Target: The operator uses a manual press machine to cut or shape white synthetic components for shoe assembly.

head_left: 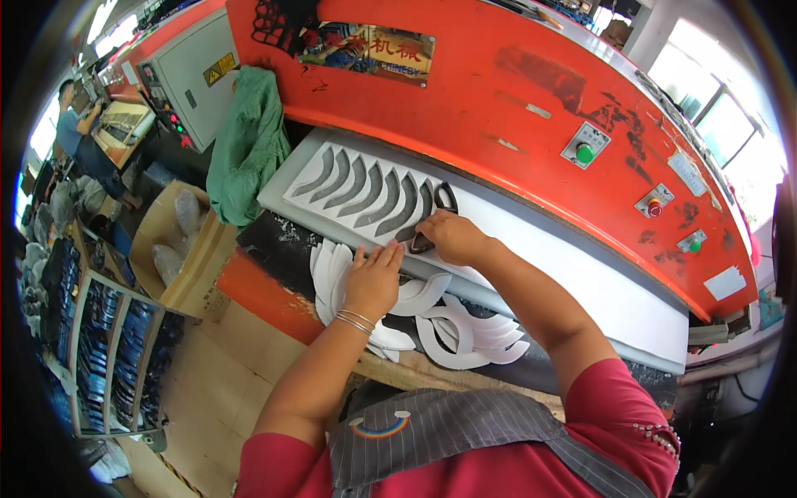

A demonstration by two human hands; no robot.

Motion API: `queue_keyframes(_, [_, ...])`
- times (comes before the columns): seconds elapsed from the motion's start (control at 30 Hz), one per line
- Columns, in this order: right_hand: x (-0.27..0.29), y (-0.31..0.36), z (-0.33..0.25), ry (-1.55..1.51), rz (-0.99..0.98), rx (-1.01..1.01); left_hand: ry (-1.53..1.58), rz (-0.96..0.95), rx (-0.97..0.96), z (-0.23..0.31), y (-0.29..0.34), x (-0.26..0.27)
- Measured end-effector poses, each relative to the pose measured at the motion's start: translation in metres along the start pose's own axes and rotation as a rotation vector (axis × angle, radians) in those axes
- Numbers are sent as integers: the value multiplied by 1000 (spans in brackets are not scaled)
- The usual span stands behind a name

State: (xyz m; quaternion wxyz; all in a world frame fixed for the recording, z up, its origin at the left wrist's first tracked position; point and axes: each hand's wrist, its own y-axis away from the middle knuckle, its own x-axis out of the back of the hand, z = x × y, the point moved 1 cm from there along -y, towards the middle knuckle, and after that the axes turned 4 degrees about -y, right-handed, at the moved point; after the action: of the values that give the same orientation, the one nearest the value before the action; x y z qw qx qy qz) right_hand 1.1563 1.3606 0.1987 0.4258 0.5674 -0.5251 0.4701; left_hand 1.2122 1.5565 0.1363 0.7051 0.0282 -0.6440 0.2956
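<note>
A: Quick one. Right hand (452, 236) sits on the dark metal cutter (432, 217), fingers curled and pressed on its near end. The cutter lies on the white sheet (573, 282), just past the row of curved cut-out slots (365, 187).

B: Left hand (374, 278)?

A: Flat, fingers together and stretched out, tips at the near edge of the sheet, at 7 o'clock from the cutter. Holds nothing, just pins the sheet. Two bangles on the wrist.

B: Anything around it?

A: Pile of cut white curved pieces (452, 332) on the dark worktop (278, 241) under both forearms. Orange press (498, 91) overhangs at 12 o'clock, its green button (585, 153) at 2 o'clock. Green cloth (249, 145) hangs at 10 o'clock.

B: How to do the placing well, your call?

A: My guess: nest the cutter tight beside the last slot at 9 o'clock so little sheet is wasted, without overlapping it. Match the slots' tilt. Keep the left hand flat so the sheet doesn't creep. Both hands should be clear from under the orange head before any button gets touched.

B: Risk?

A: Cutter skewed, or sheet sliding. Can't tell if it sits fully flat; the hand hides its near end.
</note>
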Motion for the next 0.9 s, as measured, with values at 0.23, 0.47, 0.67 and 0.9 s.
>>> queue_keyframes(0.23, [68, 78, -46, -471, 299, -224, -61, -128, -12, 5, 4, 15])
queue_keyframes(0.47, [57, 173, -104, -1023, 508, -300, 1278, -404, -186, 82, 34, 78])
queue_keyframes(0.67, [41, 202, -141, -929, 296, -92, 1474, -652, -24, 94, 70, 111])
queue_keyframes(0.9, [37, 212, -145, -1033, -216, -22, 1750, -801, -22, 89, 88, 118])
